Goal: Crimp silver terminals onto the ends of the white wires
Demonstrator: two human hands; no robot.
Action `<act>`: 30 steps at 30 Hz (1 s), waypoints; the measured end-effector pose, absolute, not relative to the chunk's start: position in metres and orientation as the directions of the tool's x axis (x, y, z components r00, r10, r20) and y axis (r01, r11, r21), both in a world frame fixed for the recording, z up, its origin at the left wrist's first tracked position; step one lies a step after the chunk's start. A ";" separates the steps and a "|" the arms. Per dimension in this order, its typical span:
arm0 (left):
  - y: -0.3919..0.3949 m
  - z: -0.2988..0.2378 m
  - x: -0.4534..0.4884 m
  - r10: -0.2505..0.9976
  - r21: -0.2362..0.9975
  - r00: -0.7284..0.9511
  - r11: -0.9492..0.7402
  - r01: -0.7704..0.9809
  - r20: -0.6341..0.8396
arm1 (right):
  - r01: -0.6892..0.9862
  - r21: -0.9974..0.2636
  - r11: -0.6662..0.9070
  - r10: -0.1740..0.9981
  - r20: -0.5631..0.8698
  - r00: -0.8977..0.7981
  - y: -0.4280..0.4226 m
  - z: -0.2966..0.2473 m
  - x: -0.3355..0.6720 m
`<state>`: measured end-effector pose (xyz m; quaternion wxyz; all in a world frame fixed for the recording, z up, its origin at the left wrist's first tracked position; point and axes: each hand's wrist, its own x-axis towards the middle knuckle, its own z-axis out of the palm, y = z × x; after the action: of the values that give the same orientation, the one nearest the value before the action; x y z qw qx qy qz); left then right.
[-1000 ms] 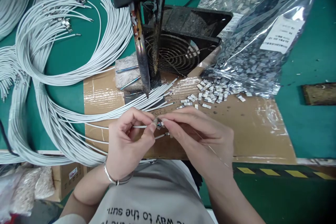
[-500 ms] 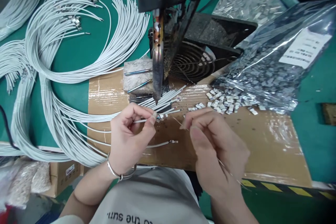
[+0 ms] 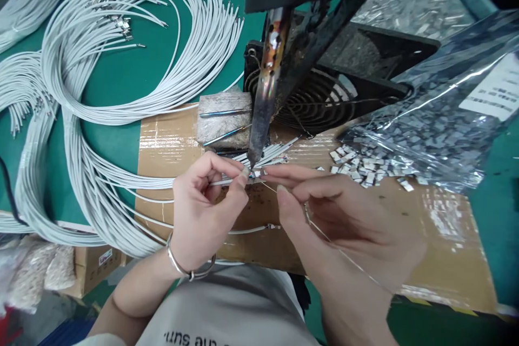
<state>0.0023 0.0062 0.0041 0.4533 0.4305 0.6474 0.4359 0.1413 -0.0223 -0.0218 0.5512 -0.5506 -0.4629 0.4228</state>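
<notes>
My left hand [image 3: 208, 203] pinches a white wire [image 3: 221, 181] close to its end. A small metal terminal [image 3: 258, 173] sits at that end, just under the tip of a soldering iron [image 3: 265, 102]; whether they touch I cannot tell. Thin solder wire [image 3: 344, 253] runs across the palm of my right hand [image 3: 348, 232], between its fingers, and its free end points at the terminal. The right index fingertip reaches the terminal's right side. Below my hands lies another white wire [image 3: 247, 231] with a terminal on its end.
Loose metal terminals [image 3: 360, 165] lie on the cardboard [image 3: 438, 238] before an open plastic bag [image 3: 430, 130] of them. Behind the iron stands a black fan [image 3: 320, 94]. Bundles of white wires [image 3: 117, 113] cover the left side. A plastic-wrapped block [image 3: 223, 105] holds spare iron tips.
My right hand has moved left and opened out somewhat, bringing the solder wire to the terminal and iron tip. My left hand keeps its pinch on the white wire. The view has shifted slightly.
</notes>
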 end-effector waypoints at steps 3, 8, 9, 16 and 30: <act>0.008 0.003 0.002 0.956 0.956 -0.220 0.236 0.173 -0.197 | 0.042 -0.999 0.025 0.975 0.034 0.222 -0.019 -0.021 0.142; 0.011 0.002 0.002 0.958 0.958 -0.233 0.215 0.189 -0.169 | 0.023 -0.998 0.066 0.977 0.070 0.202 -0.014 -0.023 0.142; 0.012 0.002 0.002 0.958 0.959 -0.236 0.208 0.193 -0.161 | 0.018 -0.997 0.078 0.976 0.080 0.202 -0.014 -0.023 0.142; 0.012 0.002 0.001 0.966 0.968 -0.232 0.160 0.196 -0.112 | -0.024 -0.995 0.098 0.972 0.090 0.215 -0.011 -0.021 0.139; 0.012 0.001 0.000 0.966 0.974 -0.239 0.139 0.179 -0.094 | -0.036 -0.993 0.111 0.973 0.102 0.205 -0.010 -0.020 0.139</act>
<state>0.0005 0.0122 0.0010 0.4164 0.4552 0.6294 0.4725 0.1391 -0.0103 -0.0196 0.5862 -0.5088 -0.4605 0.4306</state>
